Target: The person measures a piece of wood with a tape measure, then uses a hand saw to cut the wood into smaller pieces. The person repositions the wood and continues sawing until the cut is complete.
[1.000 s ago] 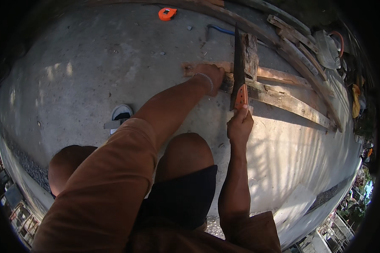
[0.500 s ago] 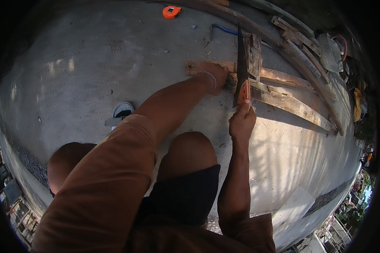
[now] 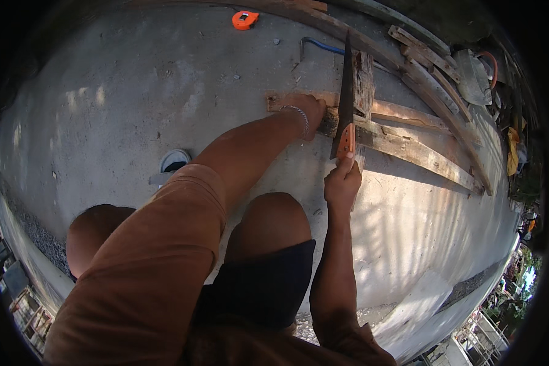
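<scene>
My right hand (image 3: 343, 181) is closed round the orange handle of a handsaw (image 3: 346, 91), whose dark blade points away from me. The blade lies across a weathered wooden board (image 3: 418, 150) that runs off to the right. My left hand (image 3: 308, 111), with a chain bracelet at the wrist, presses down with curled fingers on the left end of the wood, close beside the blade. A second plank (image 3: 409, 114) runs behind the board. An upright-looking rough wood block (image 3: 363, 82) sits crosswise under or against the boards; which one, I cannot tell.
An orange tape measure (image 3: 245, 20) lies on the concrete floor (image 3: 134, 110) at the far side. A blue pry bar (image 3: 324, 45) rests behind the saw. Several scrap planks (image 3: 430, 85) are piled at the far right. My shoe (image 3: 175, 160) stands left of my arm.
My right hand has drawn the saw slightly toward me and to the left. My left hand keeps its place on the wood. The whole view has shifted a little.
</scene>
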